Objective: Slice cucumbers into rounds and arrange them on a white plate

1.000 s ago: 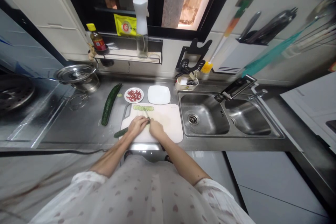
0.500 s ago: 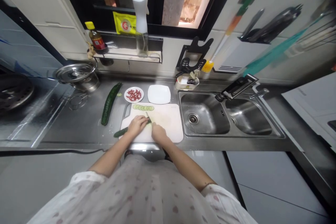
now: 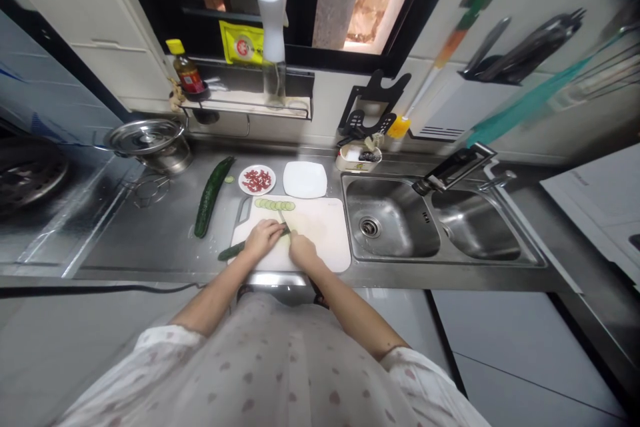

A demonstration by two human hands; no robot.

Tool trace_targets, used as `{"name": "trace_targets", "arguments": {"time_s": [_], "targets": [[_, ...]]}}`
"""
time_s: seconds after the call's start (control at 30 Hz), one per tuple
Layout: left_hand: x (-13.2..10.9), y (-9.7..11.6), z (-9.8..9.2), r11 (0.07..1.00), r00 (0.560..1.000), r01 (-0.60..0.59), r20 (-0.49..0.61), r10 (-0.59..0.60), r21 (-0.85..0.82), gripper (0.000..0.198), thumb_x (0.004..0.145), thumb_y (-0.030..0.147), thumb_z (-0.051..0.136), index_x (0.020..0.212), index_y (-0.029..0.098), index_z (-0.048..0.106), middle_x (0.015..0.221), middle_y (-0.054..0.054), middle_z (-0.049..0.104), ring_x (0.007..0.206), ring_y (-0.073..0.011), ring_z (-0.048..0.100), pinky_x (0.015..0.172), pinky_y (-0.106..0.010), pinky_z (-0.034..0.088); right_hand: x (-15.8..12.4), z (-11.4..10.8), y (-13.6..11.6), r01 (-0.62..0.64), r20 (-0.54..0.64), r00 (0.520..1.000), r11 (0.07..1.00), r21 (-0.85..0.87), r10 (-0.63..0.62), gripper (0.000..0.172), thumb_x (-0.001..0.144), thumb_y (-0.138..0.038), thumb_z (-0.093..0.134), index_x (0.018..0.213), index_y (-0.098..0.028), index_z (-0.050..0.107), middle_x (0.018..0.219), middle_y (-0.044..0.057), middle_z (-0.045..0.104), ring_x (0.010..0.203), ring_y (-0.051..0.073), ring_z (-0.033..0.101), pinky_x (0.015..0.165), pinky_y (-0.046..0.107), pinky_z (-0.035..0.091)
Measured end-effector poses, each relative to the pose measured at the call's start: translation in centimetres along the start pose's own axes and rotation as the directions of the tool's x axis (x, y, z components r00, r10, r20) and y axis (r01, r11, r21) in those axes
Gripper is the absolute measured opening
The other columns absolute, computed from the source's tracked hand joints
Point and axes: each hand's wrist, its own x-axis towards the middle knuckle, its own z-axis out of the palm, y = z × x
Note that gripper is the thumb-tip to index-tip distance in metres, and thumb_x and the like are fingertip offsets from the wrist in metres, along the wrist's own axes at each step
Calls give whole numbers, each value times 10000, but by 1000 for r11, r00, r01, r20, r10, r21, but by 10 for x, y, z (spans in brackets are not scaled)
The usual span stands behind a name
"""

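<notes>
And here's the cucumber (image 3: 231,251), slantwise across the left of the white cutting board (image 3: 326,233), left hand (image 3: 263,238) draped over it, fingers bent and holding it down. Right hand (image 3: 303,251) has its fingers closed round the knife (image 3: 282,216), blade pointing far and slightly left, beside the cucumber's right end. Light and firm, I'd judge, but slick-skinned and apt to roll: best pinned just behind the blade, fingertips tucked. Slices (image 3: 275,205) line the far edge!
</notes>
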Motion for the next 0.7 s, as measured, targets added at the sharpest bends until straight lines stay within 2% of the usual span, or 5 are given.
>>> {"name": "trace_targets", "arguments": {"time_s": [0.17,0.4,0.7], "targets": [[1,1,-2,1000,1000,6,11,-6,-5,255,925,299,497,1071,239,698,988,-58,661,933,-191,566,840,-337,466,-4,3,5,1,4,1000,1000,-11,-1,370,918,-144,400,1286,-129,438,1091,166,657,1032,209,634,865,299,462],[2,2,-3,1000,1000,12,16,-12,8,256,930,301,491,1064,231,698,992,-58,665,926,-195,561,833,-334,463,5,4,0,9,-10,1000,1000,4,-9,367,905,-88,353,1250,-102,478,1073,171,662,1055,211,625,860,290,465],[1,0,0,1000,1000,11,12,-11,2,254,927,305,494,1063,236,697,997,-56,663,922,-195,562,830,-333,465,10,4,2,34,-11,999,999,-1,-34,354,913,-116,378,1253,-115,477,1100,171,656,1062,212,624,883,296,461]]}}
